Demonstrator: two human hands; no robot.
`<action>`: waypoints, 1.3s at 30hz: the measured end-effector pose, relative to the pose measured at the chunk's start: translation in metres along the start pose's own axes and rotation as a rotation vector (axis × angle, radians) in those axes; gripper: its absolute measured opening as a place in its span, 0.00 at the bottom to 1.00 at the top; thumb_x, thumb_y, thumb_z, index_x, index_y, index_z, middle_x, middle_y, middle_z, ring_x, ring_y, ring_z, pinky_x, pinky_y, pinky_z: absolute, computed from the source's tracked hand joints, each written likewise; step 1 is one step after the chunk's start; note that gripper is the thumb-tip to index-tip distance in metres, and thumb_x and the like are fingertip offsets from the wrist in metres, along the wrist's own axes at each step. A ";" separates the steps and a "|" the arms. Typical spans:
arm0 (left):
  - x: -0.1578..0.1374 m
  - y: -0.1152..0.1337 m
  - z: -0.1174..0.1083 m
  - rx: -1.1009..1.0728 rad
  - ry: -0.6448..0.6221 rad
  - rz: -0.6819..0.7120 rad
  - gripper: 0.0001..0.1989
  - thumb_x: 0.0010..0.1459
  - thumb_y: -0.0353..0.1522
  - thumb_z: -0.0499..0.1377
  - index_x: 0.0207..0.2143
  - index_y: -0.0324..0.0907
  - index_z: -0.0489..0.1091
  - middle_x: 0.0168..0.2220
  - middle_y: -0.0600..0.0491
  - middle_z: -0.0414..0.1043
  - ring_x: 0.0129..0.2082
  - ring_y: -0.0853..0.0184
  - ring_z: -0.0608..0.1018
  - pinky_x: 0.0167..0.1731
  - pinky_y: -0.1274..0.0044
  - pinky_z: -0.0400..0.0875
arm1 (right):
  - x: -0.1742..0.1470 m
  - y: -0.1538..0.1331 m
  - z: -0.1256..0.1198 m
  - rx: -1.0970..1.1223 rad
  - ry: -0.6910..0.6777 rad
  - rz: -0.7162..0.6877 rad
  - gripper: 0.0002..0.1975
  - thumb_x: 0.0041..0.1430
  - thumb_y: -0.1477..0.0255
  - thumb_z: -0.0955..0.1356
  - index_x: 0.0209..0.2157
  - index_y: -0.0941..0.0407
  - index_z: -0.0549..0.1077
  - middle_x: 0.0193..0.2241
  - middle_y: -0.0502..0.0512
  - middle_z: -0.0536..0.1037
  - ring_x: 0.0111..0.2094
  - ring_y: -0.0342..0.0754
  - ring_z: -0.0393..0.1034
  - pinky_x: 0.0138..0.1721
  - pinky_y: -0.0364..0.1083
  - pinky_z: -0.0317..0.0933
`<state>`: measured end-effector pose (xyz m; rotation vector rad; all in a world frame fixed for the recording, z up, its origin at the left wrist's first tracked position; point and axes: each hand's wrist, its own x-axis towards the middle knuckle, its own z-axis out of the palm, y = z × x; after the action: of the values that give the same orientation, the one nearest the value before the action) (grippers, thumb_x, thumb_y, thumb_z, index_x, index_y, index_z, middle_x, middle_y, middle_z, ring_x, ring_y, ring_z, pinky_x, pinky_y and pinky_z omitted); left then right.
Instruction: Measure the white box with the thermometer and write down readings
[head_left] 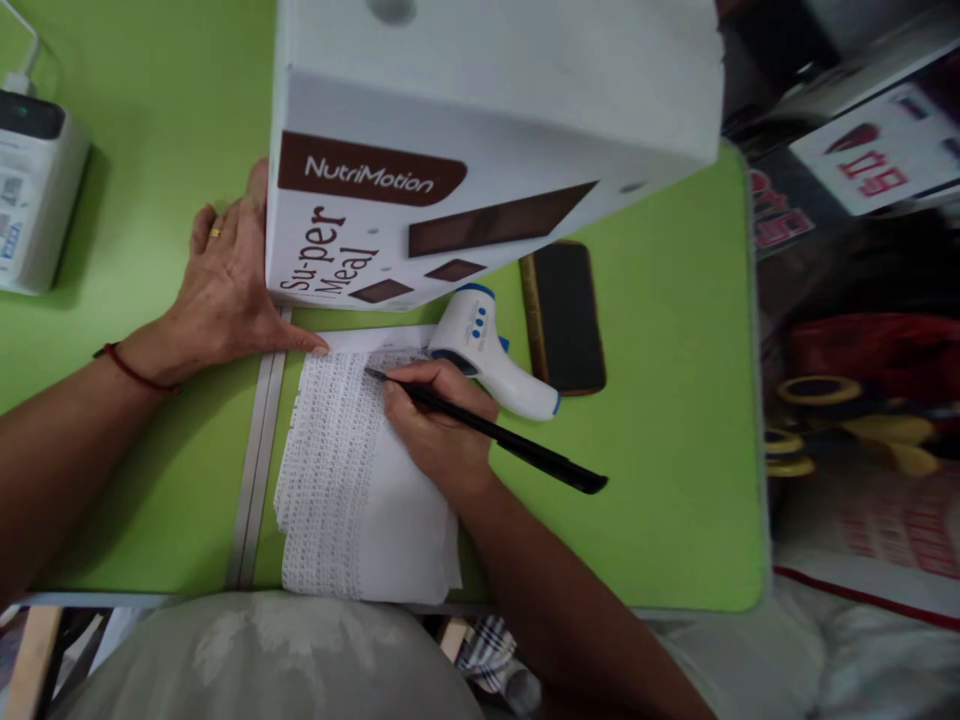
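My right hand [442,420] grips a black pen [517,440], its tip touching the upper part of a white paper sheet [397,530]. Rows of small handwriting cover the left part of the paper, while the lower right part is blank. My left hand [225,280] lies with fingers apart beside the left edge of a white NutriMotion box [360,235]; its thumb reaches the paper's top left corner. Some of the left fingertips are hidden behind the box. Just above my right hand, a white and blue infrared thermometer [495,360] overlaps the paper's top edge.
A dark phone in a brown case [566,315] lies right of the thermometer on the green table [660,450]. At the far left stands a white power bank [37,200] with a cable. Boxes and bags [862,520] crowd the space beyond the table's right edge.
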<state>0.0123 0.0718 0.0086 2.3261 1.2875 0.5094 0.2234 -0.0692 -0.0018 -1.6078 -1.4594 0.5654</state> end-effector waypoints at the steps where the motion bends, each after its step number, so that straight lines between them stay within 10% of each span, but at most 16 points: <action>1: 0.000 -0.001 0.000 0.007 -0.005 -0.002 0.79 0.24 0.81 0.47 0.66 0.34 0.56 0.68 0.30 0.57 0.69 0.38 0.60 0.71 0.51 0.40 | 0.000 0.000 0.000 0.002 0.000 -0.004 0.03 0.55 0.74 0.68 0.31 0.52 0.74 0.23 0.45 0.77 0.23 0.43 0.71 0.27 0.45 0.69; 39: -0.001 -0.003 0.001 -0.015 0.002 0.032 0.75 0.28 0.80 0.50 0.69 0.40 0.55 0.69 0.37 0.58 0.70 0.38 0.60 0.71 0.49 0.41 | -0.001 -0.002 -0.001 -0.007 0.033 0.012 0.04 0.54 0.75 0.68 0.28 0.51 0.72 0.21 0.43 0.75 0.21 0.42 0.69 0.24 0.44 0.67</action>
<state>0.0101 0.0723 0.0065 2.3382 1.2451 0.5305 0.2231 -0.0706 0.0007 -1.6245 -1.4301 0.5392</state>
